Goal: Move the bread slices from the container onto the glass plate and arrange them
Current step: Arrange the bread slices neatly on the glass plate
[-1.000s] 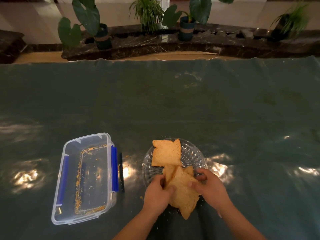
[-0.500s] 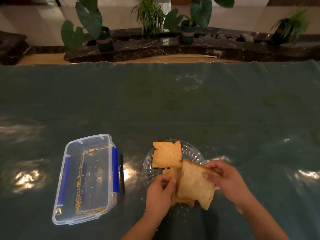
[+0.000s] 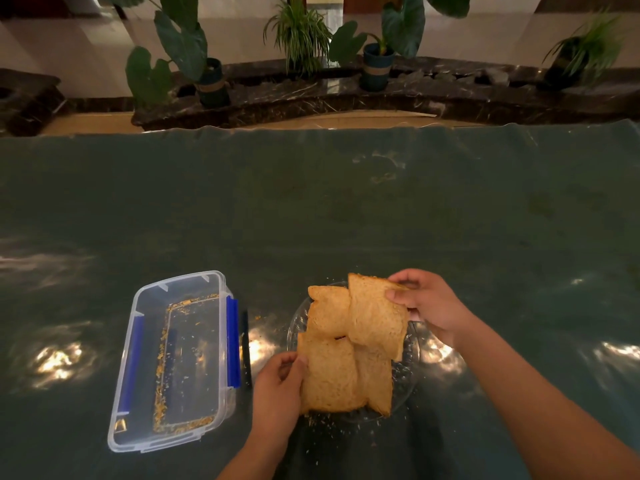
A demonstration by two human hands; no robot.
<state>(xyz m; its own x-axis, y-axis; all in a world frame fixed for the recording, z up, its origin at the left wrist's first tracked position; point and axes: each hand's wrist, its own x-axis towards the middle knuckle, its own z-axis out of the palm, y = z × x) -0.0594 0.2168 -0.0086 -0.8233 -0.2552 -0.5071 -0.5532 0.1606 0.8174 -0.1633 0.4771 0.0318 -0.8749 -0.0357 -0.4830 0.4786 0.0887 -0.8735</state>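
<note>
Clear container [image 3: 173,362] left of plate [image 3: 410,372]; both hands' fingers [image 3: 398,296] pinching bread slices [image 3: 375,320].

Four tan bread slices [image 3: 349,344] overlap across the clear glass plate [image 3: 410,372], one at its 1 o'clock side tilted and lifted, one flat at 11 o'clock, two flat at 6 o'clock, while the clear blue-clipped container [image 3: 176,362] at the plate's 9 o'clock holds only crumbs.

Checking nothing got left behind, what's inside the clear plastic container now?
Only orange-brown crumbs along the floor of the clear plastic container with blue clips; no bread slices. Nothing inside looks covered.
</note>
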